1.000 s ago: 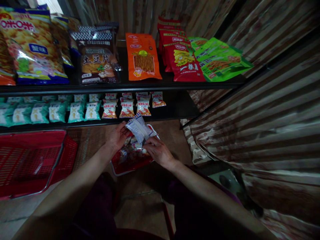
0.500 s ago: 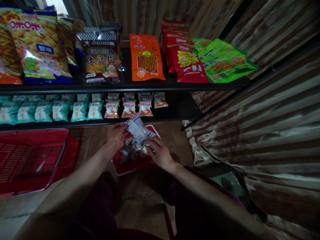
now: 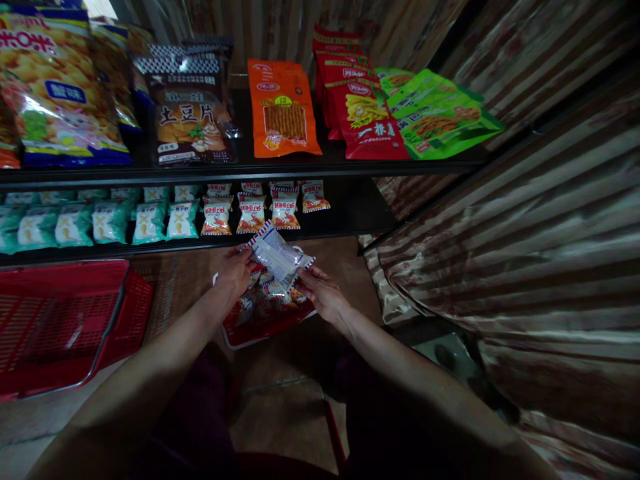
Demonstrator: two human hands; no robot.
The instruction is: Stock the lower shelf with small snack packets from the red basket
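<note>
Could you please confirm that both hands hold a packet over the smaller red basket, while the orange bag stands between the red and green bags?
Not quite: the head view shows the orange bag between the dark brown bags and the red bags. The left hand and right hand do hold a packet over the smaller red basket.
</note>
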